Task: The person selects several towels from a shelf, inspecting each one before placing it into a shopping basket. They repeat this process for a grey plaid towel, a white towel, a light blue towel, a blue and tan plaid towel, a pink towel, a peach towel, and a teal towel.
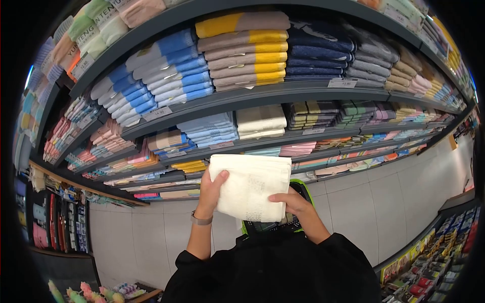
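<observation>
A stack of folded cream towels (247,189) is held in front of me between both hands. My left hand (214,187) grips its left edge, thumb on the top face and fingers underneath. On the right side, my right hand (292,200) clasps the lower edge with its thumb lying over the top. Faint grey patterning shows on the upper towel. Beyond the stack, similar cream towels (261,121) sit on a shelf beside folded light blue towels (208,129). Most of the fingers of both hands are hidden under the stack.
Shelves of folded towels curve across the front, with yellow-and-taupe towels (242,50) and navy towels (319,50) higher up. A black and green basket (303,189) is partly hidden below my hands. Tiled floor (364,202) lies around; a rack of small packets (429,267) stands at right.
</observation>
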Motion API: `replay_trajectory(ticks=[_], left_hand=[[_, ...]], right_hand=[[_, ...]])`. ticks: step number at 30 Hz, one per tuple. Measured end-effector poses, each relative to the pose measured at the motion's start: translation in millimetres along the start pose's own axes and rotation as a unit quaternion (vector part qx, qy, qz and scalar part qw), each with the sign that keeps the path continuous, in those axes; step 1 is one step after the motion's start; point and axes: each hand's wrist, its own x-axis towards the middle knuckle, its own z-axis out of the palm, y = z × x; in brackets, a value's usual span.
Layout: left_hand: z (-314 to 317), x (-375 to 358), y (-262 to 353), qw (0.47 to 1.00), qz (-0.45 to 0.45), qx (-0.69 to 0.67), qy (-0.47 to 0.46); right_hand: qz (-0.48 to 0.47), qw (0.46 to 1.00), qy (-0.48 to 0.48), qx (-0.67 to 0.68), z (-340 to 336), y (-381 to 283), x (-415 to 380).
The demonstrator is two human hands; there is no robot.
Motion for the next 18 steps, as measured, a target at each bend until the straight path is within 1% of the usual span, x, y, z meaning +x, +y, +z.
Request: replay_trajectory(ticks=[1, 2, 3, 5, 6, 8, 9, 11, 12, 14, 15, 16, 18], left_hand=[[-1.9, 1.8, -0.9, 0.999, -0.032, -0.030, -0.008], [-4.6, 2.6, -2.5, 0.996, -0.063, -0.059, -0.015], [-9.4, 2.3, -6.8, 0.996, -0.063, -0.059, -0.013], [-19.5, 0.5, -20.7, 0.968, -0.148, -0.194, -0.054], [-20.7, -5.1, -28.8, 0.968, -0.149, -0.193, -0.055], [-19.4, -24.4, -49.2, 0.921, -0.215, -0.316, -0.073], [-21.3, -33.2, -65.2, 0.921, -0.217, -0.316, -0.074], [-17.0, -45.0, -81.8, 0.905, -0.177, -0.298, -0.247], [-18.7, -49.1, -88.3, 0.904, -0.178, -0.299, -0.247], [-7.1, -57.2, -68.0, 0.924, -0.155, -0.202, -0.284], [-6.5, -62.8, -66.9, 0.947, -0.193, -0.165, -0.198], [-4.9, -63.0, -61.4, 0.947, -0.192, -0.166, -0.197], [-1.8, -62.2, -47.4, 0.976, -0.177, -0.061, -0.113]], right_hand=[[-0.003, 0.999, 0.027, 0.027, 0.7, 0.2, 1.5], [-0.001, 0.999, 0.025, 0.027, 0.1, 0.3, 1.9], [-0.001, 0.997, 0.040, 0.065, -2.0, -0.2, 2.2], [-0.015, 0.990, 0.059, 0.127, -9.0, 0.4, 3.6], [-0.016, 0.990, 0.060, 0.127, -13.7, 0.3, 3.6], [-0.066, 0.978, 0.068, 0.186, -19.9, -2.2, 1.7], [-0.083, 0.976, 0.083, 0.183, -22.2, -4.4, 0.5], [-0.093, 0.972, 0.102, 0.190, -24.5, -9.4, -2.1], [-0.102, 0.969, 0.117, 0.194, -24.6, -11.2, -2.3], [-0.113, 0.968, 0.115, 0.190, -23.9, -12.6, -1.4], [-0.127, 0.966, 0.121, 0.190, -23.6, -12.4, -0.9], [-0.140, 0.963, 0.127, 0.191, -22.9, -11.8, -0.2], [-0.150, 0.963, 0.132, 0.180, -20.9, -11.1, 0.9]])
